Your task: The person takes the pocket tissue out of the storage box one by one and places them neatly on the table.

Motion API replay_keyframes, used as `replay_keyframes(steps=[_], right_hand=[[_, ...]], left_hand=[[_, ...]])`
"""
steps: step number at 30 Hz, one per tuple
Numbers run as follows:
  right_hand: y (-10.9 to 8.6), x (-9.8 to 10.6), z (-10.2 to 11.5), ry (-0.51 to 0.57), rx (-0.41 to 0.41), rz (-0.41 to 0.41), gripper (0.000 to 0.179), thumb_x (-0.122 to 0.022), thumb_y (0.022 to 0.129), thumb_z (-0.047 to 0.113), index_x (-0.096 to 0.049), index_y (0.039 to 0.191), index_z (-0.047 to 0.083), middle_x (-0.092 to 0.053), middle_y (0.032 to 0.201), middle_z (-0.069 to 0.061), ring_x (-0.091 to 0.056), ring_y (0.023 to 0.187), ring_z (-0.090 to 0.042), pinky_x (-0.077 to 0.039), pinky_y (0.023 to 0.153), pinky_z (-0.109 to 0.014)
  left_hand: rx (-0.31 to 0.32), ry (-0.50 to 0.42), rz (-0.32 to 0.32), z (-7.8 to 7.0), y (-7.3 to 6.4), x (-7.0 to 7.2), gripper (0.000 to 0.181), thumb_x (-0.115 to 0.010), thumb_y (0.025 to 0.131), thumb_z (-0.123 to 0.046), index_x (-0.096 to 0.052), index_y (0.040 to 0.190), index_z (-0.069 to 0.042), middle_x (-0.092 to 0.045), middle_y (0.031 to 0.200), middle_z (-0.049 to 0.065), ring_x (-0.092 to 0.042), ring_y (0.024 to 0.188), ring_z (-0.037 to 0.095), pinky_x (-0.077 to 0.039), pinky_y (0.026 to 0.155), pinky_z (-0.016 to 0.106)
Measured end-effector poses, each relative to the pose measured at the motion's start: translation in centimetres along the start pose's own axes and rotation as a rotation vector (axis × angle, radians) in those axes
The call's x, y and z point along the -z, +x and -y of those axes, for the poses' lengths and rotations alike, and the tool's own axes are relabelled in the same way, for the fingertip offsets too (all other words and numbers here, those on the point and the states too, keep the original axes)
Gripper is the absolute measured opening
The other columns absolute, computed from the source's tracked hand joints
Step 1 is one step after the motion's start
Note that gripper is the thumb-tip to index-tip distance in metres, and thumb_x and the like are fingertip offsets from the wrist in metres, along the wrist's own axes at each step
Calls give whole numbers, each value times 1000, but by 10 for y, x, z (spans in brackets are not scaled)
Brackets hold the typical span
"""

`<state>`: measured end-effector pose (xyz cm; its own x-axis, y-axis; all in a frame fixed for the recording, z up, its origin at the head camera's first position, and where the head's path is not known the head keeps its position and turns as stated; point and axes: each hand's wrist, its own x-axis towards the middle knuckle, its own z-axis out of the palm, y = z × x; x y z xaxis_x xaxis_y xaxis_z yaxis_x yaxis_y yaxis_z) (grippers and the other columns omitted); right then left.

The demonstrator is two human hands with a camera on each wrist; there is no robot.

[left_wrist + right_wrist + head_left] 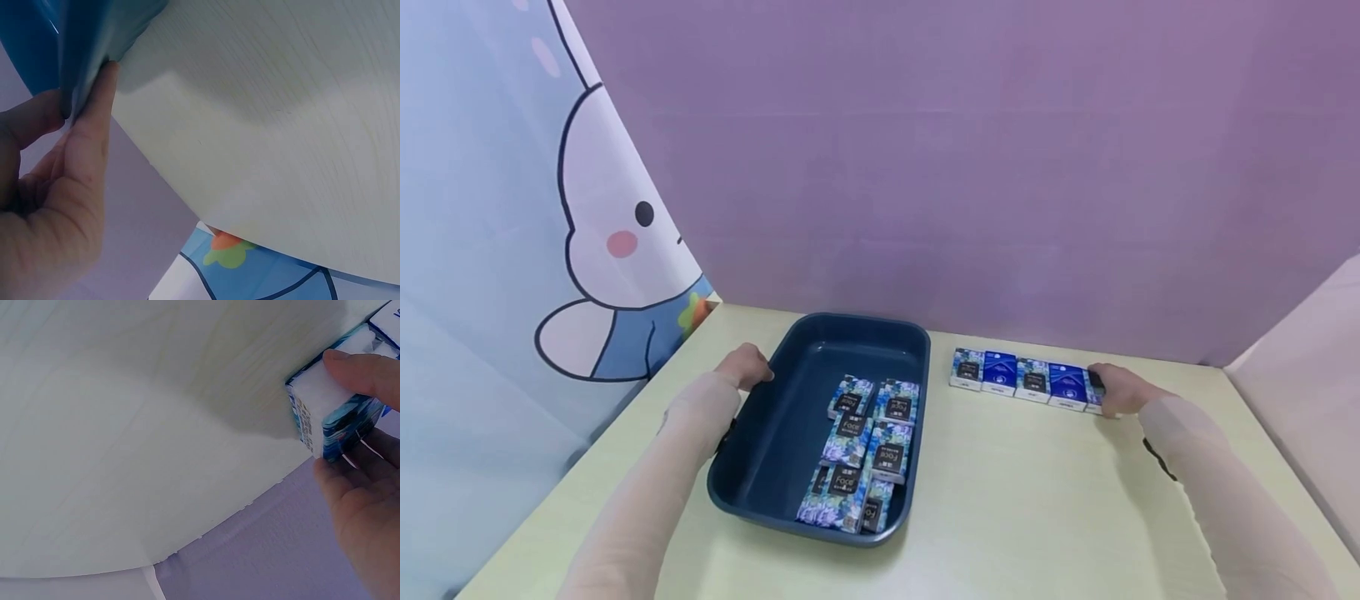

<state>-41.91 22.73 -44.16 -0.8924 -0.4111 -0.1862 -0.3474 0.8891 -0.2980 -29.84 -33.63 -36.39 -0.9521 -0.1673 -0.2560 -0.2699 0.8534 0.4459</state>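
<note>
My left hand [745,367] pinches the left rim of a dark blue plastic tray [790,325], thumb inside and fingers outside, as the left wrist view shows. Several floral tissue packs [890,450] with black "Face" labels lie in the tray's right half, some overlapping. To the right of the tray, a row of small tissue packs stands along the back of the table, floral ones [1032,379] alternating with blue ones [998,372]. My right hand [1122,390] grips the floral pack [340,406] at the row's right end, thumb on one side and fingers on the other.
The pale wood-grain table [1015,500] carries the tray and the row. Behind it hangs a purple cloth [962,167]. On the left is a light blue curtain [467,292] with a white cartoon character, and a pale wall [1307,358] stands at the right edge.
</note>
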Motion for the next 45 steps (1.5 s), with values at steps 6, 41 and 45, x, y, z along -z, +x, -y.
replay_keyframes(steps=[6,41,45], right_hand=[[-6,-2,-2,-3,-5,-1,82,-66,59,-8,-28,131,-19,-43,122,-39,-46,105,-49,-33,94,-63],[-32,44,37,19,35,20,82,-70,77,16,-24,138,-11,-26,139,-37,-27,123,-55,-33,94,-63],[-32,64,68,-39,107,-57,70,-67,80,21,-35,134,-11,-39,133,-33,-37,119,-51,-37,93,-60]], left_hand=[[0,7,13,-4,2,-1,38,-55,85,-10,-53,115,14,-54,119,29,-59,100,33,-52,75,33],[-51,-6,-5,-2,0,-2,39,-55,84,-8,-52,116,15,-53,120,30,-58,102,36,-53,71,31],[-51,-5,-4,4,1,-1,38,-56,84,-8,-54,114,14,-54,119,30,-57,100,36,-52,70,32]])
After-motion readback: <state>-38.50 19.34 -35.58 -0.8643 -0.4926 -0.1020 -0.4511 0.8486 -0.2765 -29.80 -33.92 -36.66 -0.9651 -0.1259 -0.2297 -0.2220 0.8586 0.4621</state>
